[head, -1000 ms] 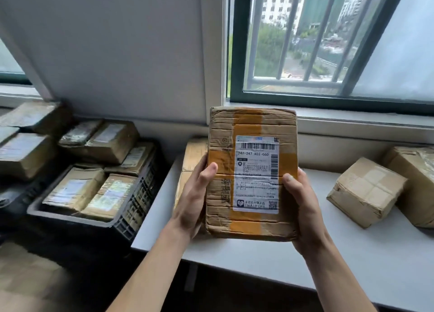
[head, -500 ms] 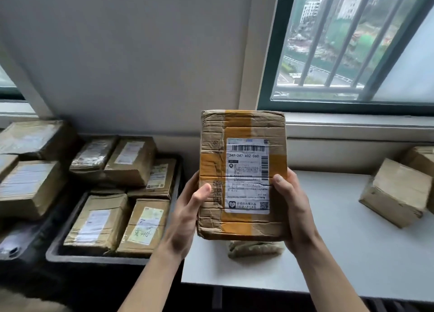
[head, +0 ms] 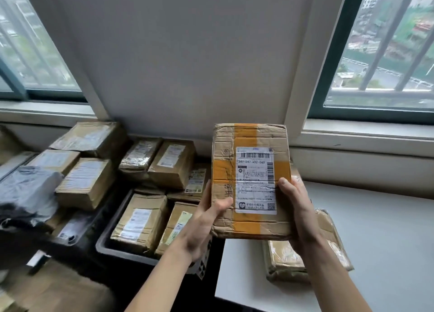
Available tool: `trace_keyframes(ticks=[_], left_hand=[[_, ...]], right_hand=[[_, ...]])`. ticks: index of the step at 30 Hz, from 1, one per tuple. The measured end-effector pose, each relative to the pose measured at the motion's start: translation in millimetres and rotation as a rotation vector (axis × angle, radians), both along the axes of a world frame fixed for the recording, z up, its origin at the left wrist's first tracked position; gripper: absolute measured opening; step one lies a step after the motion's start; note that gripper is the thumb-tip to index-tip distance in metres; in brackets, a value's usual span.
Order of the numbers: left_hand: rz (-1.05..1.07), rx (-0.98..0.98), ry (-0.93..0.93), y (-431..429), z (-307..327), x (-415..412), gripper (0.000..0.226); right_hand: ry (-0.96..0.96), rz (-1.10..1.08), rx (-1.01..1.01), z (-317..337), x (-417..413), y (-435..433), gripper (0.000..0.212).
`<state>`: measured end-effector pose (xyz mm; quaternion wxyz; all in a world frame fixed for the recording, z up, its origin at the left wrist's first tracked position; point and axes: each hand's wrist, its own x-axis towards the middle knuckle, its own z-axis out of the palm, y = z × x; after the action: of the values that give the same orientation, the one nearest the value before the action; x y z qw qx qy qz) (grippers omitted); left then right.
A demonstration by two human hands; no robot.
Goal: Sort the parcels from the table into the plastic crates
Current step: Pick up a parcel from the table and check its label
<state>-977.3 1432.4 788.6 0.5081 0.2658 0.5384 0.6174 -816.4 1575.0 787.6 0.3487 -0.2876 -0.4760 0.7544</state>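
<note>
Head view: since half a second ago the scene has swung left, and the grey plastic crate of taped boxes sits nearer. The left hand and right hand grip the creased, orange-taped, white-labelled cardboard parcel upright above the white table, at its left edge.
</note>
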Motion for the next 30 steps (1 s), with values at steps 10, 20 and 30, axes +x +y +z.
trace_keyframes(ticks=[10,20,30], left_hand=[[0.386,-0.192,-0.156,31,-54,-104,0.061],[0.196,-0.417,0.108,64,-100,-221,0.08],[0.379,-0.467,0.244,66,-122,-245,0.044]], right_hand=[[-0.3,0.18,-0.125,-64,-94,-11,0.051],[-0.434,-0.148,-0.287,-87,-228,7,0.023],[-0.532,-0.211,-0.174,-121,-266,17,0.026]])
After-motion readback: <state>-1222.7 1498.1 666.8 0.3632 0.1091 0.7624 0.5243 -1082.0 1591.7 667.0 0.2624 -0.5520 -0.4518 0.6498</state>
